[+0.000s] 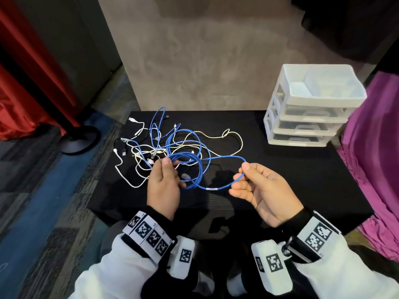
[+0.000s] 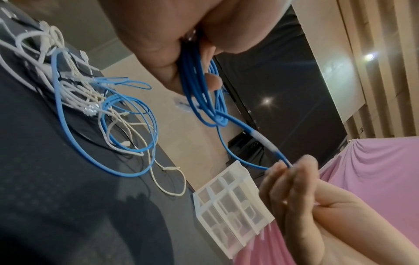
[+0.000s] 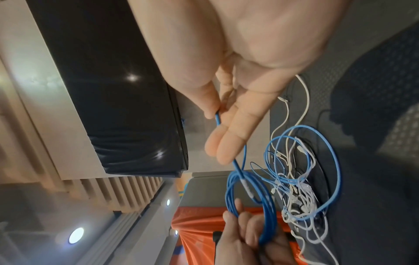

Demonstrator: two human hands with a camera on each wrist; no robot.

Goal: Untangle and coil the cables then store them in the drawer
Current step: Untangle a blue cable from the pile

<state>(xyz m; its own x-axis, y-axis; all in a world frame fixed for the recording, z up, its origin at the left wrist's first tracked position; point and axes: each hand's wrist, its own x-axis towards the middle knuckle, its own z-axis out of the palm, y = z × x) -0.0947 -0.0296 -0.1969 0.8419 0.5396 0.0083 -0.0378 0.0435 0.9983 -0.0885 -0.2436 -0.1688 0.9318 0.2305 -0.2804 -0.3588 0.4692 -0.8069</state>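
Observation:
My left hand [image 1: 171,164] grips a small coil of blue cable [image 1: 195,169] above the black table [image 1: 280,180]. In the left wrist view the coil [image 2: 199,93] hangs from the left hand [image 2: 192,59]. A loop of the same cable runs to my right hand [image 1: 243,169], which pinches it between thumb and forefinger [image 3: 215,114]. Behind the hands lies a tangle of white, cream, black and blue cables [image 1: 159,143], and the blue cable trails into it. The white three-drawer unit [image 1: 313,108] stands at the table's back right with its drawers closed.
A grey block [image 1: 205,61] rises right behind the table. A red curtain and a black stand base [image 1: 79,139] are on the floor to the left. Purple cloth [image 1: 377,169] hangs along the table's right edge. Bare black tabletop lies between the tangle and the drawers.

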